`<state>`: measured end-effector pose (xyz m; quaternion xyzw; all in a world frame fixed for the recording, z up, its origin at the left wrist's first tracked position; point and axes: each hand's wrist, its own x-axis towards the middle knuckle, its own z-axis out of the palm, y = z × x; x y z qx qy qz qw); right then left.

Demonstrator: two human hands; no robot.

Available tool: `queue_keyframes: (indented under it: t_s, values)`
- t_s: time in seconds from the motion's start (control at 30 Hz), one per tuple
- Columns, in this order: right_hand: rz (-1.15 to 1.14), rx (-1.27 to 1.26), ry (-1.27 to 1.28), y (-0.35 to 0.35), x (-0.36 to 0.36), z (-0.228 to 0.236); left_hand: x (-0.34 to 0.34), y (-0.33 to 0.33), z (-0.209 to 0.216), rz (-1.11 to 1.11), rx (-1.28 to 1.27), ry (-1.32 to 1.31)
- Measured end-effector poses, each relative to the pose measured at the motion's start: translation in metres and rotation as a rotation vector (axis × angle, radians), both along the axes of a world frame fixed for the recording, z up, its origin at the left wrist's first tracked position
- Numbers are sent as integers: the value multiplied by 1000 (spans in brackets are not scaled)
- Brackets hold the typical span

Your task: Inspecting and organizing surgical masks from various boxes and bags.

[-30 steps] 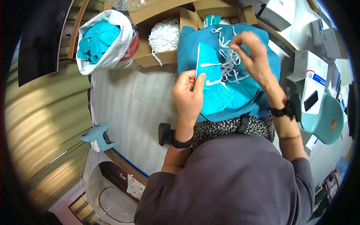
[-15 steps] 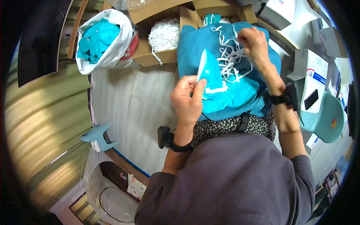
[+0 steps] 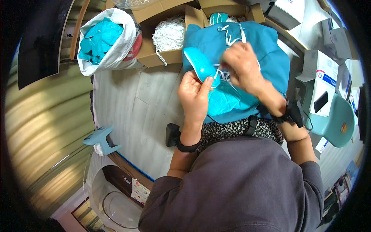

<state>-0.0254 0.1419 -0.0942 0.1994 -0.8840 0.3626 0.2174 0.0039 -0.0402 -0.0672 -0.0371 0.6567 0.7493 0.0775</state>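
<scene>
My left hand (image 3: 194,89) pinches the lower end of a folded teal face mask (image 3: 201,63) with a white edge, thumb on top. Just right of it, my right hand (image 3: 243,69) is closed, its fingers somewhat blurred, with a white elastic strap (image 3: 217,73) running between it and the mask's end. More white straps (image 3: 228,36) lie on the blue cloth (image 3: 270,44) over my lap, partly covered by my right hand. Below the hands rest more teal masks (image 3: 223,101) on the same cloth.
A white sack (image 3: 87,69) full of teal masks stands at the far left. Beside it, a cardboard box (image 3: 148,58) holds a heap of white straps (image 3: 170,34). Printed cartons (image 3: 322,73), a phone (image 3: 320,101) and a teal chair (image 3: 340,123) are on the right.
My right hand has come down and left toward the mask, now covering much of the strap pile. The mask in my left hand has tipped leftward, its outer side now showing.
</scene>
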Motion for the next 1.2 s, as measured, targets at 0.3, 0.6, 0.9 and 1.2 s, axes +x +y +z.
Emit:
queue_keyframes:
  t_s: [0.3, 0.6, 0.9, 1.2]
  values:
    - [-232, 222, -189, 73, -28, 4, -6, -54, 20, -199, -93, -278]
    - [-153, 192, -920, 67, 61, -4, 7, -41, -24, -310, -829, 23]
    - [-400, -235, -425, 102, 48, 65, 15, -30, -22, -343, -1107, 392]
    - [-117, -267, -317, 24, 58, 59, -2, 51, -14, -298, -16, -24]
